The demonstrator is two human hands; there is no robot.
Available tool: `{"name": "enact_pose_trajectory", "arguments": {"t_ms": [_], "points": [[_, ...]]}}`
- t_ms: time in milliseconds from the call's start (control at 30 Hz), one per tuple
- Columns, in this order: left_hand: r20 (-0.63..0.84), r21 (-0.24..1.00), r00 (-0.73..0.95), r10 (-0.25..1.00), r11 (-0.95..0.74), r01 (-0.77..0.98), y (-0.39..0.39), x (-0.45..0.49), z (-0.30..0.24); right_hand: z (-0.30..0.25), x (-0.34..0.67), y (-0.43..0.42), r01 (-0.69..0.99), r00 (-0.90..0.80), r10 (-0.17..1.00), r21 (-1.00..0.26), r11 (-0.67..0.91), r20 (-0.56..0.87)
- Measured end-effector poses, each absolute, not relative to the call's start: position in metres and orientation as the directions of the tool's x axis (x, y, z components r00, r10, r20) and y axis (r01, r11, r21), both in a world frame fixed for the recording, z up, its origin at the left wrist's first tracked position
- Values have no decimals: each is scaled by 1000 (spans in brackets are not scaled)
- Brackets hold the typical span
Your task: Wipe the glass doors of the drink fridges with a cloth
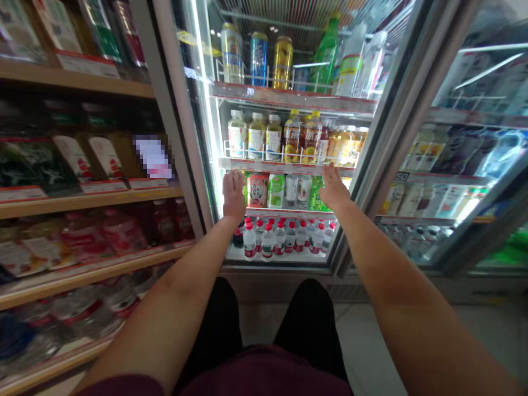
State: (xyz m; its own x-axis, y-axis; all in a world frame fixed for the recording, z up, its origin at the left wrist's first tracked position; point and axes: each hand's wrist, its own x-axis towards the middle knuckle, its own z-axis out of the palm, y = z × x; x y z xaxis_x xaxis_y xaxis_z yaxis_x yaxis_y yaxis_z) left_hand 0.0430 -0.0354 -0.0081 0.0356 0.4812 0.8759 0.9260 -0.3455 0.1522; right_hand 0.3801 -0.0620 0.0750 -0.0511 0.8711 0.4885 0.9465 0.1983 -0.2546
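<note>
Both my arms reach forward to a lit drinks fridge (284, 104). At the left end of the shelf with green and red drinks, my left hand (234, 195) is raised, fingers up and slightly bent, with nothing visible in it. My right hand (333, 188) is at that shelf's right end, fingers stretched up toward the price strip (284, 168), holding nothing. Between the hands stand a red-labelled drink (257, 191), a green and white bottle (276, 191) and clear bottles (304, 191). I cannot tell whether either hand touches anything.
Above are tea bottles (292, 137), white-capped bottles (256, 136) and cans (258, 59). Red-capped water bottles (268, 241) fill the bottom. Wooden shelves (99, 203) with packaged drinks stand close on the left. A metal door frame (396, 104) and another fridge section (437, 176) are on the right.
</note>
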Motion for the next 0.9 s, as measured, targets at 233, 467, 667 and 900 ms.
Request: {"name": "enact_pose_trajectory", "arguments": {"t_ms": [233,467,667,900], "points": [[662,-191,511,549,-536,822,-53,85,-67,77,380,-67,955,-53,888,-236,178,457],[689,-282,533,492,-495,822,-50,80,-47,76,382,-63,957,-56,891,-231,178,451],[863,-83,230,451,-322,943,-40,50,0,75,386,-59,941,-79,887,-260,217,454],[782,-263,470,409,-468,844,-52,63,-50,73,381,-60,951,-67,886,-239,195,459]]}}
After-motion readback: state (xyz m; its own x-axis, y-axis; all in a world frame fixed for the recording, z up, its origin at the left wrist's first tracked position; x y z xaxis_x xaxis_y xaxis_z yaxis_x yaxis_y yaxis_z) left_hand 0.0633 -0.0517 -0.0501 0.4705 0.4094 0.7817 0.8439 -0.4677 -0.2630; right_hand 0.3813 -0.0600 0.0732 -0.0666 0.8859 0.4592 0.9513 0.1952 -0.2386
